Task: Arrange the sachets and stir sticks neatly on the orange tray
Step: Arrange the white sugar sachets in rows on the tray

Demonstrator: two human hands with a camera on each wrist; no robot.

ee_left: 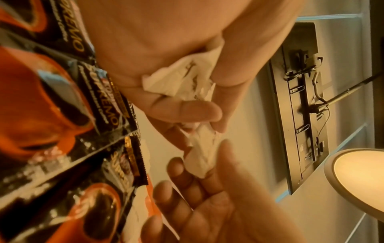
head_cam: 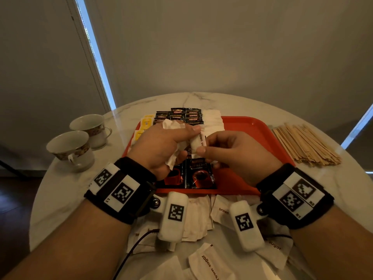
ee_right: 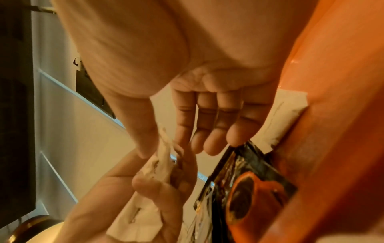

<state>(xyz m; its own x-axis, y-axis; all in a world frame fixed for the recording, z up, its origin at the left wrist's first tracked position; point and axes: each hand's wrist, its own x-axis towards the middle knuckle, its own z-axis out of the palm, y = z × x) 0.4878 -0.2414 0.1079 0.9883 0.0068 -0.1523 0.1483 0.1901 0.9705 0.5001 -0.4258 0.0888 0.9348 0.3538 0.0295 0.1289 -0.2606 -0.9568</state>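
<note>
Two teacups (head_cam: 80,142) stand at the left of a round marble table (head_cam: 201,100); beside them, over an orange tray (head_cam: 252,128), the left hand (head_cam: 161,146) curls around a bunch of white sachets (ee_left: 187,78), thumb pressed on top. The right hand (head_cam: 236,152) pinches one brown sugar sachet (head_cam: 198,142) between thumb and forefinger, its other fingers loosely extended. Black coffee sachets (head_cam: 198,174) lie on the tray below, loose sachets (head_cam: 203,259) near the wrists, and stir sticks (head_cam: 306,146) sit piled right of the tray
</note>
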